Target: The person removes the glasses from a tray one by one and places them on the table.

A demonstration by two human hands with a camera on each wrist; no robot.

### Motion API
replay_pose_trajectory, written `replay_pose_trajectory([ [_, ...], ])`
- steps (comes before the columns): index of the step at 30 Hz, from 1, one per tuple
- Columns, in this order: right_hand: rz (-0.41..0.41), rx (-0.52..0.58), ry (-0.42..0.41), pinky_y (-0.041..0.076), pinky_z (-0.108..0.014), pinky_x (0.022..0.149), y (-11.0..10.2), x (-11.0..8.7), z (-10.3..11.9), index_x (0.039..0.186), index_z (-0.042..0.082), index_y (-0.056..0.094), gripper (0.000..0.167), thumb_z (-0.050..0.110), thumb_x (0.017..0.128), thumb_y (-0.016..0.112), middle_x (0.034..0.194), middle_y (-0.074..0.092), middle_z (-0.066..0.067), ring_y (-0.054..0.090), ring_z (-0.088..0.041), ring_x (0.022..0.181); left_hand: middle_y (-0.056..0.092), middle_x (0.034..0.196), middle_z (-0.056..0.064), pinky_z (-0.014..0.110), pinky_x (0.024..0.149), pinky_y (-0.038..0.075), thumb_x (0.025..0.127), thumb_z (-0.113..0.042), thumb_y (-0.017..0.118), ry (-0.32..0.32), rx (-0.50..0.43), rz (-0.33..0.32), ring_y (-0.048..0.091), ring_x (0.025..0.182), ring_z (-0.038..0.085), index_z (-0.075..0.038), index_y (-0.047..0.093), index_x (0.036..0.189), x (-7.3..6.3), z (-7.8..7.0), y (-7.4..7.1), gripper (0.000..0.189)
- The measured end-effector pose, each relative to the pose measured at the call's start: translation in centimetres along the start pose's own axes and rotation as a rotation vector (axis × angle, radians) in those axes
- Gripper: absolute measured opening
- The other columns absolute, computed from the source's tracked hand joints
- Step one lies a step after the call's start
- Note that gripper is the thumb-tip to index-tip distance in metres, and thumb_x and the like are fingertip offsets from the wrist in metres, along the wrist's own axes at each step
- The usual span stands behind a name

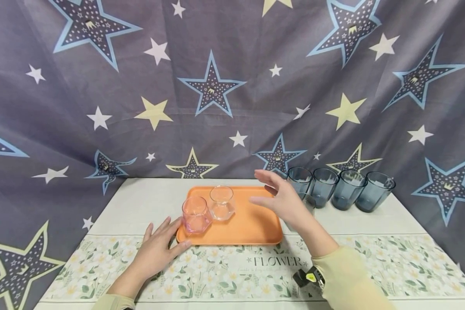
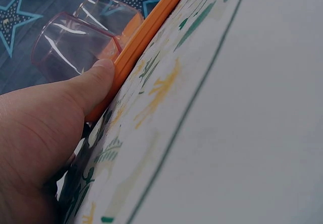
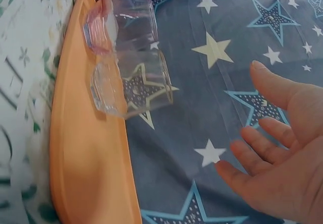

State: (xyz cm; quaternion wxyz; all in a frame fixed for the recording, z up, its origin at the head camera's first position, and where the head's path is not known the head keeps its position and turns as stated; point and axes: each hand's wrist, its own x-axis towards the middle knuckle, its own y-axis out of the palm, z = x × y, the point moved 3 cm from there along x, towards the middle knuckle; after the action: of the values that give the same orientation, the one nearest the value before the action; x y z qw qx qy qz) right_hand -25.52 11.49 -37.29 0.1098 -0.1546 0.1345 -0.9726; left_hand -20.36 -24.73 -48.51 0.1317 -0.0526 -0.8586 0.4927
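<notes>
On an orange tray stand two drinking glasses: a pink-tinted glass at the left and a clear glass just beside it. My left hand rests at the tray's near left corner with its fingers spread. In the left wrist view its thumb touches the orange rim close to the pink glass. Over the tray's right end hovers my right hand, fingers apart and holding nothing. The right wrist view shows this same hand with its palm facing the two glasses, a gap between them.
Several blue-grey tumblers stand in a row at the back right. Another dark glass is partly hidden behind my right wrist. A floral cloth strip crosses the white table, and a star-patterned curtain hangs behind.
</notes>
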Motion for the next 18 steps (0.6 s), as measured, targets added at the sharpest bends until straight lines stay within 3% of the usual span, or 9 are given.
replay_pose_trajectory([
  [12, 0.051, 0.010, -0.022, 0.041, -0.047, 0.126, 4.0, 2.4, -0.8, 0.160, 0.010, 0.057, 0.078, 0.015, 0.092, 0.094, 0.161, 0.059, -0.010, 0.053, -0.031, 0.151, 0.052, 0.165, 0.022, 0.077, 0.127, -0.001, 0.105, -0.057, 0.072, 0.002, 0.003, 0.001, 0.033, 0.161, 0.050, -0.002, 0.049, 0.165, 0.4, 0.2, 0.1, 0.085],
  [18, 0.047, 0.032, 0.026, 0.042, -0.047, 0.126, 5.6, 3.1, -1.9, 0.159, 0.011, 0.059, 0.078, 0.014, 0.090, 0.095, 0.160, 0.060, -0.009, 0.054, -0.031, 0.150, 0.051, 0.165, 0.022, 0.077, 0.127, -0.002, 0.105, -0.057, 0.072, -0.008, -0.005, 0.008, 0.031, 0.161, 0.049, -0.001, 0.048, 0.166, 0.4, 0.3, 0.2, 0.086],
])
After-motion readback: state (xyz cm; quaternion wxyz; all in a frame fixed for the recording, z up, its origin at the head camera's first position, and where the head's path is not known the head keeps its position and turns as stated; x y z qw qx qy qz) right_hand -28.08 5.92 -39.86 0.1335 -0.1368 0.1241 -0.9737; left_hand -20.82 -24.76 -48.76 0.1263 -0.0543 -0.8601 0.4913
